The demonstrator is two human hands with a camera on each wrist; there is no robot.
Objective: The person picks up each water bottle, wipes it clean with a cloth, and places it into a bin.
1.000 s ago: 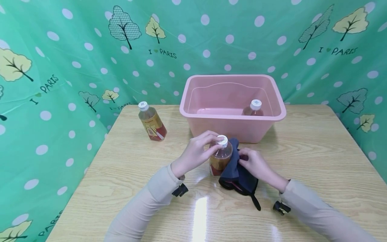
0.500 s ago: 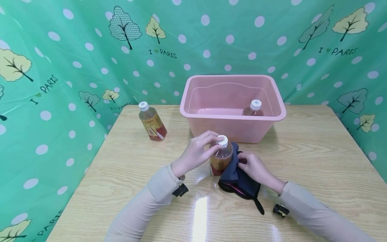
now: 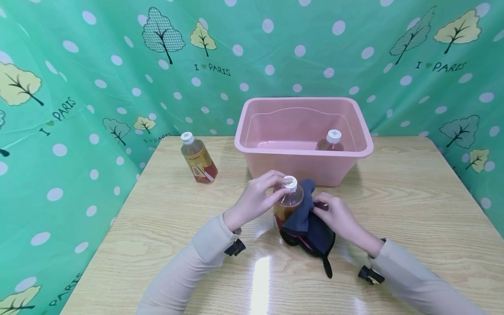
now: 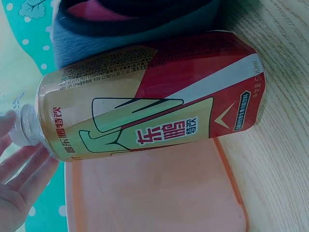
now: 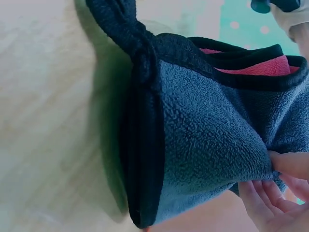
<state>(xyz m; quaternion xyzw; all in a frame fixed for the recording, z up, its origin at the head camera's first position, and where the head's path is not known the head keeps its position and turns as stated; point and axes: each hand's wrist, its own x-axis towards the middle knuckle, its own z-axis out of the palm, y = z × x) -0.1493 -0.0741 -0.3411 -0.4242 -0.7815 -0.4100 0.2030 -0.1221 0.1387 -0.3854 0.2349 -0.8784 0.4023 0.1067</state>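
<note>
A drink bottle (image 3: 288, 202) with a white cap and a gold-and-red label stands upright before the pink bin. My left hand (image 3: 257, 194) grips it by the cap and neck, thumb and fingers on either side. Pressed against the bottle's right side is a folded dark grey-blue towel (image 3: 315, 232) with black edging, a hanging loop and a pink inner face. Thumb and fingers of my right hand (image 3: 334, 214) pinch a fold of this towel. In the left wrist view the bottle's label (image 4: 159, 101) faces the camera; the right wrist view shows the pinched towel (image 5: 207, 135) close up.
The pink plastic bin (image 3: 299, 168) stands at the back of the wooden table (image 3: 157, 253). Inside it, at the right, is another white-capped bottle (image 3: 334, 138). A further bottle (image 3: 199, 159) stands at the back left. A green patterned curtain (image 3: 267, 48) hangs behind the table.
My right hand moves the towel slightly back and forth along the bottle; its fold first drops nearer, then rises again and covers more of the label. Left hand and bottle stay in place.
</note>
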